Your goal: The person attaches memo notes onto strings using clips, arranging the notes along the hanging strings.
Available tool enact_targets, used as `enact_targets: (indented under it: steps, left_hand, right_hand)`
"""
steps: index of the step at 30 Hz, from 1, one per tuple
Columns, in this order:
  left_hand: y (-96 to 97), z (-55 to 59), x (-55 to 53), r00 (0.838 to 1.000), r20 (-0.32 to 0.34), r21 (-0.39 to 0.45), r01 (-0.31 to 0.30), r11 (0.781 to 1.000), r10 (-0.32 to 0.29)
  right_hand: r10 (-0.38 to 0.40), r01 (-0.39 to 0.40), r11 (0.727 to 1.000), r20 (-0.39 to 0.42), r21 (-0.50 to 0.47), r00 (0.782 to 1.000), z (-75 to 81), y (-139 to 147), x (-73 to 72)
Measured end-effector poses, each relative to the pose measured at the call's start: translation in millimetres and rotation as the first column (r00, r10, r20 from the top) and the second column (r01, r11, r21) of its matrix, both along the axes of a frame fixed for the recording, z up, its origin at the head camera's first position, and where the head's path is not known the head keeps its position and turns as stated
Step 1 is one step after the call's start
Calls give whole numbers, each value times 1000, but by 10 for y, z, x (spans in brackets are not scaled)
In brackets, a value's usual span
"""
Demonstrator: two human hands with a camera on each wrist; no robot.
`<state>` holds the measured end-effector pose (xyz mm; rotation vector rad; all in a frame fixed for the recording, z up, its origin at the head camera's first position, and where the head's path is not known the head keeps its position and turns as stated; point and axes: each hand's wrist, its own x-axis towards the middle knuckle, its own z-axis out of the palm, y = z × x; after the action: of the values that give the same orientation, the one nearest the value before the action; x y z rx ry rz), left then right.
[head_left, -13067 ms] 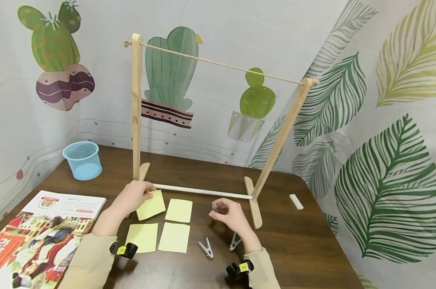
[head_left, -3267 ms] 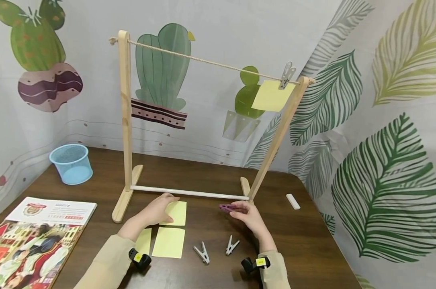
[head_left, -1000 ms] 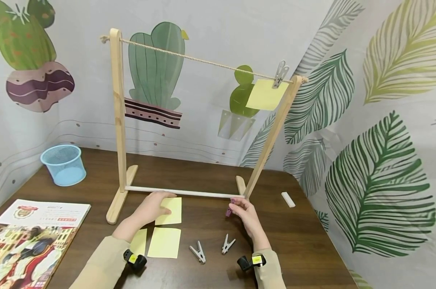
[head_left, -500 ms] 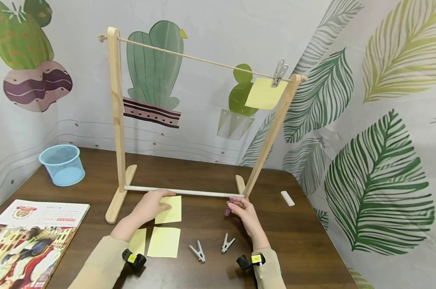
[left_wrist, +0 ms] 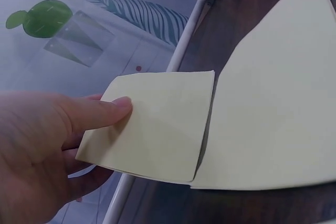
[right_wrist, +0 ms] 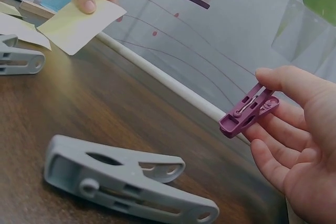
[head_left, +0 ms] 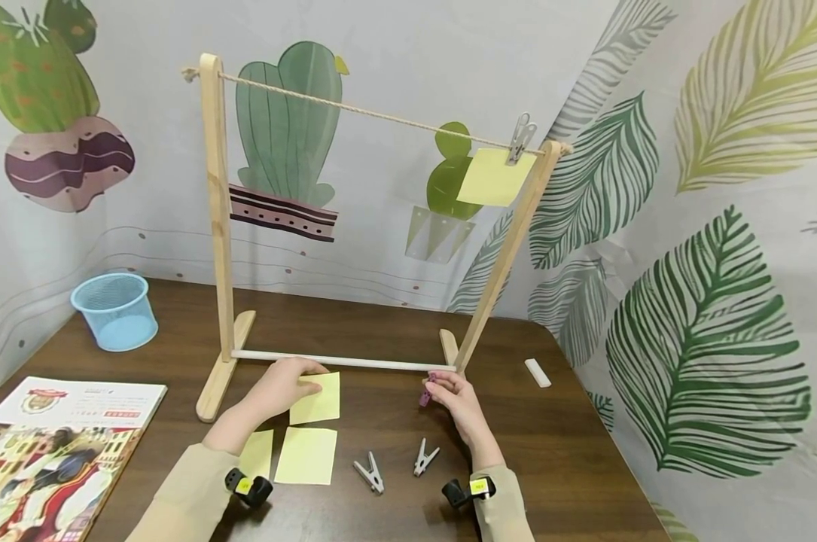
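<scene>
My left hand [head_left: 279, 388] pinches a yellow sticky note [head_left: 321, 403] by its far left side; in the left wrist view the thumb lies on top of the note [left_wrist: 163, 124], with fingers behind it. Thumb and fingers of my right hand [head_left: 461, 403] hold a purple clothespin [head_left: 425, 393], its jaws pointing left and down in the right wrist view. Two more notes lie nearer me, one whole note [head_left: 306, 456] and one note [head_left: 256, 454] partly covered by my left wrist. Two grey clothespins, a left one [head_left: 370, 473] and a right one [head_left: 425, 458], rest on the table between my hands.
A wooden frame [head_left: 220, 226] carries a rope [head_left: 367, 111] across its top. At the rope's right end, a grey clothespin [head_left: 519, 141] holds a hanging note [head_left: 492, 178]. A blue mesh basket [head_left: 115, 312], a magazine [head_left: 62, 459] and a small white block [head_left: 537, 373] are on the table [head_left: 557, 452].
Since the oldest frame, one note has gone from the table onto the rope under a grey clothespin. Over the last seconds, my right hand has turned the purple clothespin downward; both hands barely move now.
</scene>
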<state>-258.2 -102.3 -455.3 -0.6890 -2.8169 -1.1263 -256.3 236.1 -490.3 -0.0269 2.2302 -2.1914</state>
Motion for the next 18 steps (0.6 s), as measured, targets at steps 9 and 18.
enact_targets:
  steps: [9, 18]
  left_hand:
    - [30, 49, 24, 1000, 22, 3, 6, 1000, -7]
    - [31, 69, 63, 1000, 8, 4, 12, 1000, -12]
  right_hand:
    - [-17, 17, 1000, -2, 6, 1000, 1, 12, 13]
    - [5, -5, 1000, -48, 12, 999, 29, 3, 19]
